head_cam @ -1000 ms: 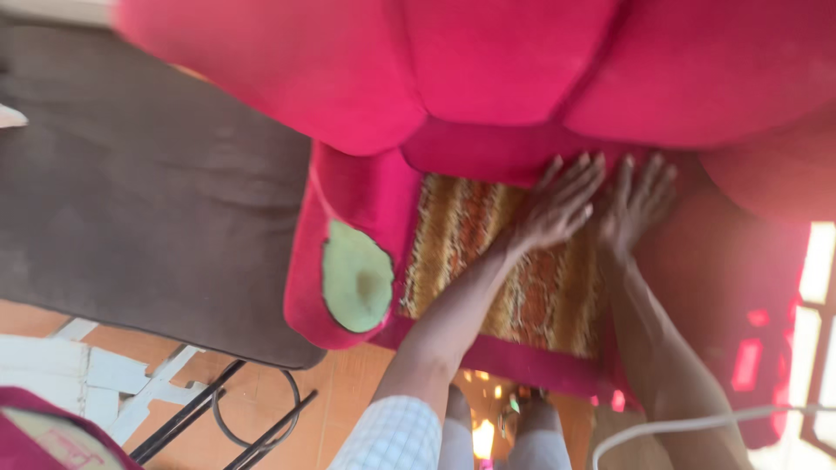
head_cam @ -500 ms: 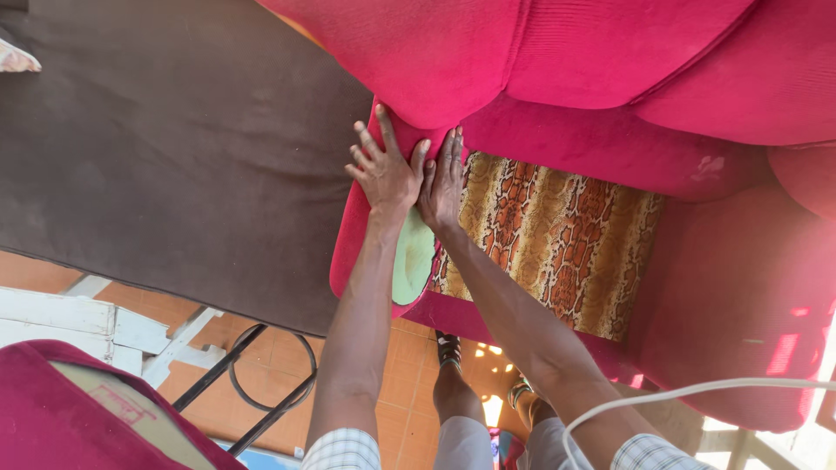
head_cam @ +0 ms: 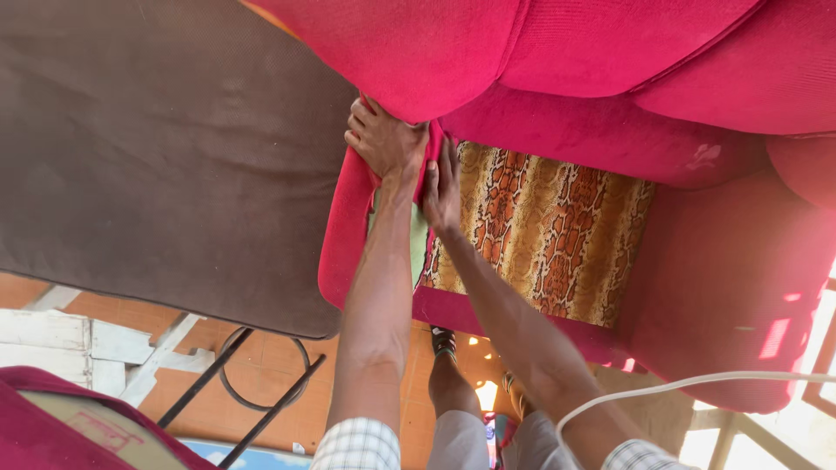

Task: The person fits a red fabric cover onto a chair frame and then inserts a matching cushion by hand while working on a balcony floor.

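Fingers of the left hand (head_cam: 383, 139) clutch the pink fabric (head_cam: 348, 226) at frame centre; the right hand (head_cam: 442, 187) presses flat, fingers spread, and should smooth evenly.

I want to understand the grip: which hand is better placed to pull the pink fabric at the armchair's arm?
Probably the left hand: its fingers curl over the pink fabric, while the right hand lies flat beside it.

We saw the pink armchair (head_cam: 610, 78) filling the far and right of the scene, plush and bright, its snakeskin-patterned seat panel (head_cam: 549, 235) orange and brown in the middle; its left arm panel (head_cam: 344, 235) hung toward us, beside the seat.
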